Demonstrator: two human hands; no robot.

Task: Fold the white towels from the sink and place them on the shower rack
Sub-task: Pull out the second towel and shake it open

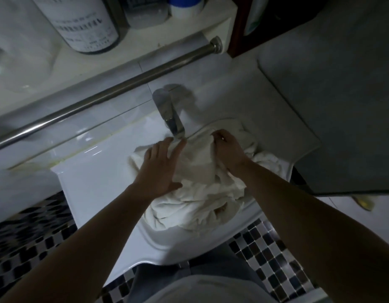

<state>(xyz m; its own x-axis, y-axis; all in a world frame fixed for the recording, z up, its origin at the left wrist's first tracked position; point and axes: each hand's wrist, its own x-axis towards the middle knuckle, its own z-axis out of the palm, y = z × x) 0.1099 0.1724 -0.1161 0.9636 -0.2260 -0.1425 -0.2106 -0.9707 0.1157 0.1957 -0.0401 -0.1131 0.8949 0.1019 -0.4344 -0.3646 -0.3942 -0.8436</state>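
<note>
Gathering the towels (195, 200), head view: a crumpled white heap fills the basin of the sink (97, 182), directly below the faucet (169, 114) and spilling over the rim to its right. The left hand (160, 167) lies flat on the heap just below the faucet spout, with its fingers straight and spread, pressing and not grasping. The right hand (227, 149), just right of the spout, has its fingers curled into the cloth and appears to pinch a fold. Folding has not begun, so the step in hand is judged to be picking one towel out of the heap. The next move calls for finding an edge or corner, lifting a single towel clear of the faucet, and spreading it for the first fold.

How many towels make up the heap cannot be told, because their edges are lost in the creases and dim light. The right fingertips are buried in the cloth. No shower rack can be identified; a metal bar (115, 90) runs above the faucet, and whether it serves as the rack is unclear. A labelled bottle (86, 22) above the bar is cut off by the frame.
</note>
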